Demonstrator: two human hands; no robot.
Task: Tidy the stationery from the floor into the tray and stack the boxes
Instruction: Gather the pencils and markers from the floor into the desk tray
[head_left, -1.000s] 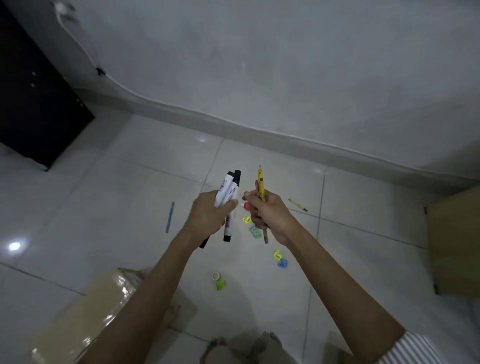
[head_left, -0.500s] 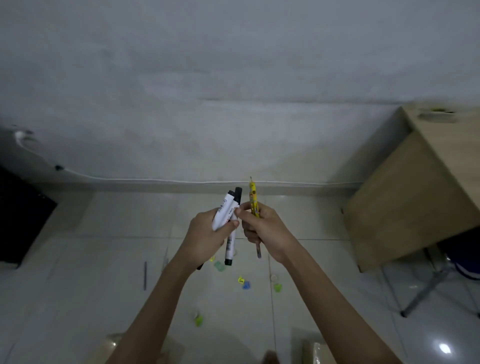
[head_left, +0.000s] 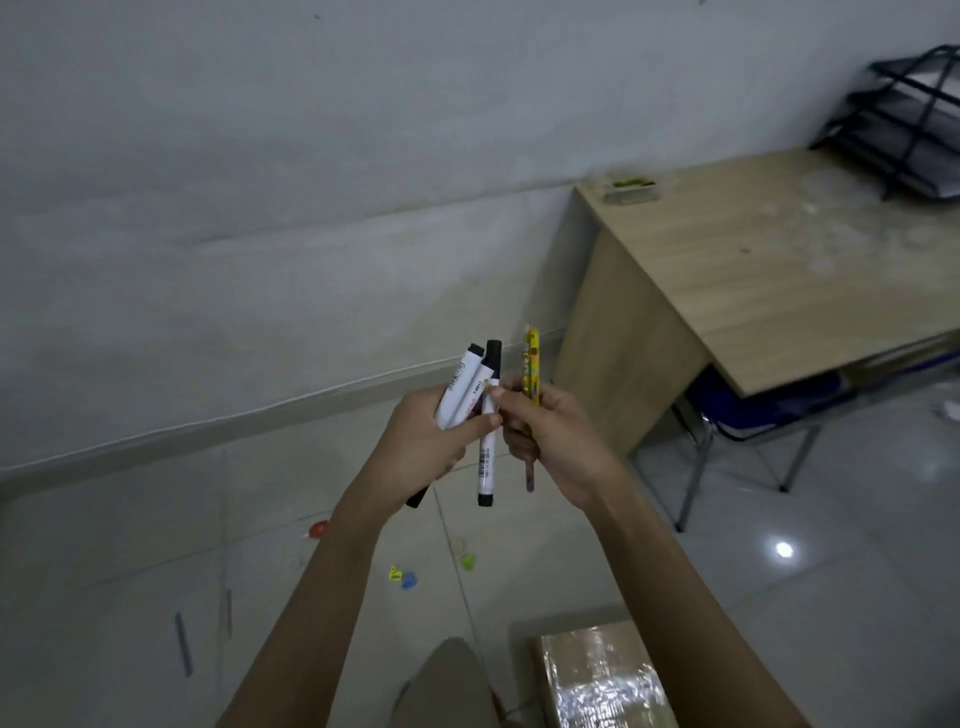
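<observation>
I'm looking out over a wooden desk (head_left: 779, 270) up and to the right, with a black wire rack (head_left: 904, 119) at its far corner and a small clear tray (head_left: 631, 188) near its back-left corner – that tray, I judge, is where this handful goes. Low in view, a taped cardboard box (head_left: 602, 680) sits on the floor by my knee. Closer in, both hands are full and raised between me and the desk: my left hand (head_left: 426, 441) is wrapped around a bundle of white markers (head_left: 467, 392), their long axes near upright, black caps up; my right hand (head_left: 558, 436) is closed on a yellow pencil (head_left: 531, 364), also standing near vertical, its thumb and forefinger touching one marker. The tray lies up and to the right of both hands, so the right hand is the nearer one – I'd lead with it. Down on the tiles, loose bits wait: a red clip (head_left: 318, 529), a yellow clip (head_left: 395, 573) touching a blue clip (head_left: 409, 580), a green clip (head_left: 468, 561), and a grey pen (head_left: 183, 644) well to the left.
</observation>
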